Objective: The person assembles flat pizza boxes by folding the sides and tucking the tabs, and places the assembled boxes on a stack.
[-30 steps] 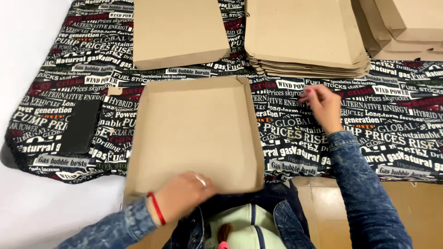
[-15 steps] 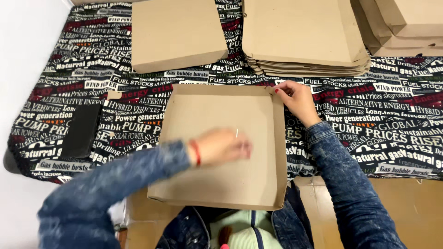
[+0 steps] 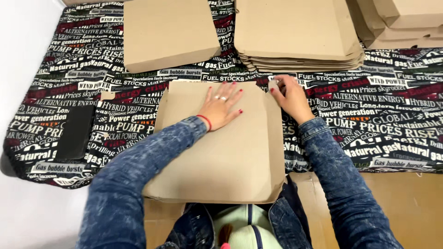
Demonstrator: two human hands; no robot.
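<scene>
Seeing a black flat pad (image 3: 76,131) far left on the printed black cloth (image 3: 392,115). My left hand (image 3: 221,108), spread flat, pins the flat brown cardboard box (image 3: 221,152) mid-table so it can't slide; my right hand (image 3: 290,97) pinches its far-right corner flap.

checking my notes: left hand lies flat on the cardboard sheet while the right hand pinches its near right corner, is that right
Not quite. The left hand does lie flat on the cardboard sheet, but the right hand pinches its far right corner, not the near one. The head view shows this.
</scene>
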